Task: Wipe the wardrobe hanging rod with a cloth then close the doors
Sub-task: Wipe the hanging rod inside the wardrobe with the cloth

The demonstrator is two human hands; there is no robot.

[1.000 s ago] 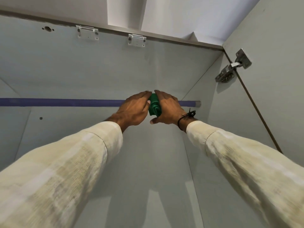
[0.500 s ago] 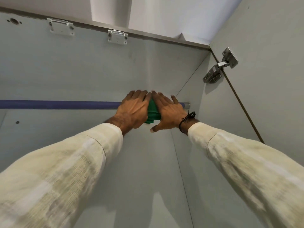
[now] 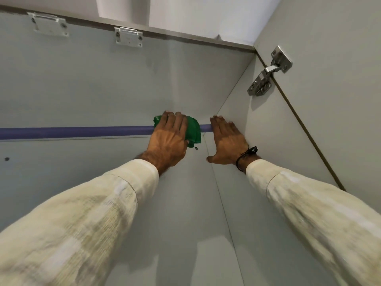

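A purple hanging rod runs across the wardrobe from the left edge to the right side wall. A green cloth is wrapped over the rod near its right end. My left hand lies over the cloth and presses it onto the rod. My right hand is just right of the cloth, fingers extended over the last stretch of rod next to the side wall; it holds no cloth. A short bare piece of rod shows between the two hands.
The open right door hangs on a metal hinge at the upper right. Two white brackets sit under the wardrobe's top panel. The grey back wall is bare.
The hands were together on the cloth near the rod's right end. Now they have parted: the left hand carries the cloth leftward and the right hand has come off the cloth.
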